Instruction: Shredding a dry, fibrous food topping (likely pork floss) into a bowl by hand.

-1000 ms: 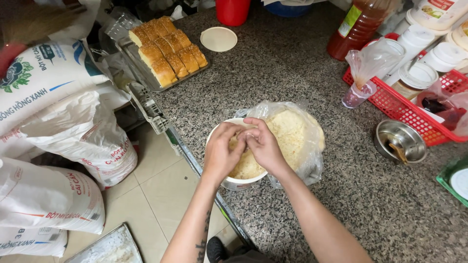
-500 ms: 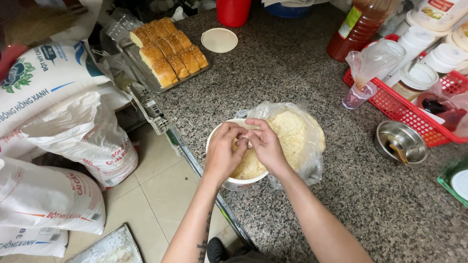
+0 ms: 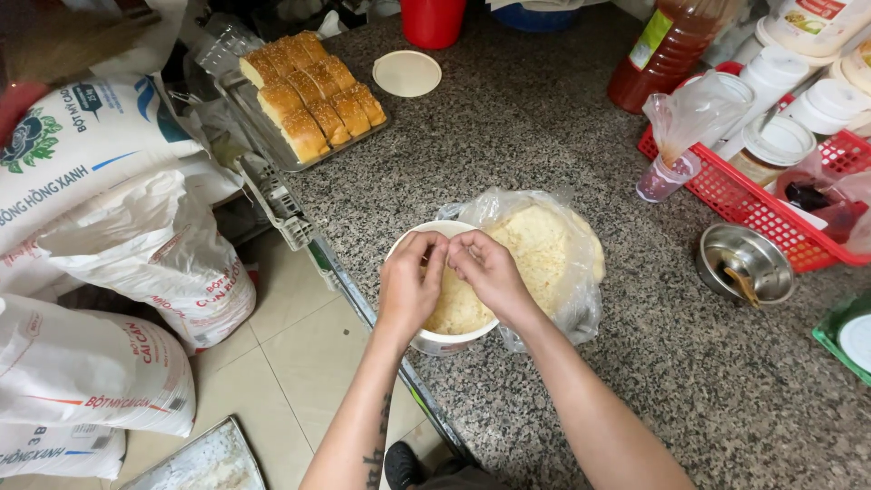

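Note:
My left hand (image 3: 410, 281) and my right hand (image 3: 486, 270) meet over a white round tub (image 3: 442, 340) near the front edge of a speckled granite counter (image 3: 544, 127). Their fingertips pinch together at something small that I cannot make out, above the pale yellow crumbly mass (image 3: 458, 308) in the tub. A clear plastic bag (image 3: 581, 272) holding more of the same mass (image 3: 543, 245) leans against the tub's right side.
A metal tray of golden sesame bread pieces (image 3: 310, 95) sits at the back left, with a round white lid (image 3: 407, 73) beside it. A red basket (image 3: 771, 195) of jars, a steel bowl (image 3: 744, 263) and a bottle of reddish liquid (image 3: 662, 54) stand to the right. Flour sacks (image 3: 100, 263) lie on the floor.
Both hands stay over the tub; the fingers have shifted slightly while working at the small thing between them. Nothing else has moved.

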